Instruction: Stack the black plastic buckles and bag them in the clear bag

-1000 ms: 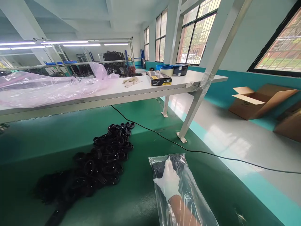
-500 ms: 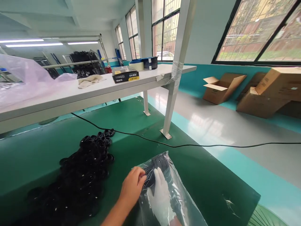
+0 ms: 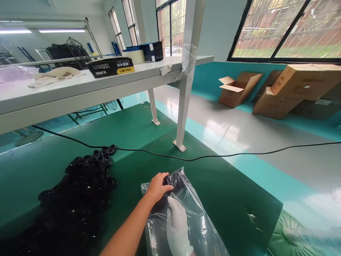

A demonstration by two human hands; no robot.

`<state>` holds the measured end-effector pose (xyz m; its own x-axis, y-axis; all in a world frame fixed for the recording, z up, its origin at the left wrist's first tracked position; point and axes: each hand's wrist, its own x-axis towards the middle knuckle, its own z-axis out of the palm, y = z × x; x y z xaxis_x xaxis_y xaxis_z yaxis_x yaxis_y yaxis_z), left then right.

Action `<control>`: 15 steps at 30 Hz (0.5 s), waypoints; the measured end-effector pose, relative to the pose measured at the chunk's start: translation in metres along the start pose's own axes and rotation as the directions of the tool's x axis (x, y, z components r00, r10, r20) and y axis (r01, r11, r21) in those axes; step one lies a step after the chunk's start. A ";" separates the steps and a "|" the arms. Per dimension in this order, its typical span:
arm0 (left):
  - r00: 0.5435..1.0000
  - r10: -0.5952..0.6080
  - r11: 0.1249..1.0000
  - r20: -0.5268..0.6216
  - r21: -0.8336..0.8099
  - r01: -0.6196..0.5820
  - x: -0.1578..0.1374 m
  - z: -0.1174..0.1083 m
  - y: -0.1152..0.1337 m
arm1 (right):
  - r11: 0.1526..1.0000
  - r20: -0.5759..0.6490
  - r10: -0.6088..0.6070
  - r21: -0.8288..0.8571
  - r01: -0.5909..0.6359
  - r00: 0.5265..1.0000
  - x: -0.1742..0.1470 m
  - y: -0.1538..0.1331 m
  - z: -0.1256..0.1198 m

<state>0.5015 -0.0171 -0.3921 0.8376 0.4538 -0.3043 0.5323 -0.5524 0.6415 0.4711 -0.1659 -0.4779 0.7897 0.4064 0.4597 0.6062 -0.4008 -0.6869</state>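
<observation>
Head view showed the clear bag (image 3: 196, 217) at lower centre on the green surface (image 3: 226, 199), the left hand (image 3: 159, 187) grasping its far end beside black contents (image 3: 177, 180). Inside lay the gloved right hand (image 3: 178, 224), its grip impossible to tell. Black pieces (image 3: 82, 192) crowded lower left; a cable (image 3: 160, 154) ran mid-frame between bag and white post (image 3: 183, 106).

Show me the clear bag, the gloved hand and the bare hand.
Clear bag (image 3: 201, 224): head view, its right side.
Gloved right hand (image 3: 177, 222): head view, back of hand.
Bare left hand (image 3: 156, 187): head view, back of hand.
</observation>
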 end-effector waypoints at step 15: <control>0.984 0.040 0.999 0.175 0.024 -0.045 -0.010 -0.013 -0.010 | 0.952 0.086 0.232 0.186 -0.244 0.969 0.023 -0.001 0.006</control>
<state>0.4863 -0.0068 -0.3860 0.8670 0.3021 -0.3963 0.4966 -0.5892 0.6373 0.4879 -0.1514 -0.4699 0.8975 0.3714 0.2377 0.3663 -0.3280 -0.8707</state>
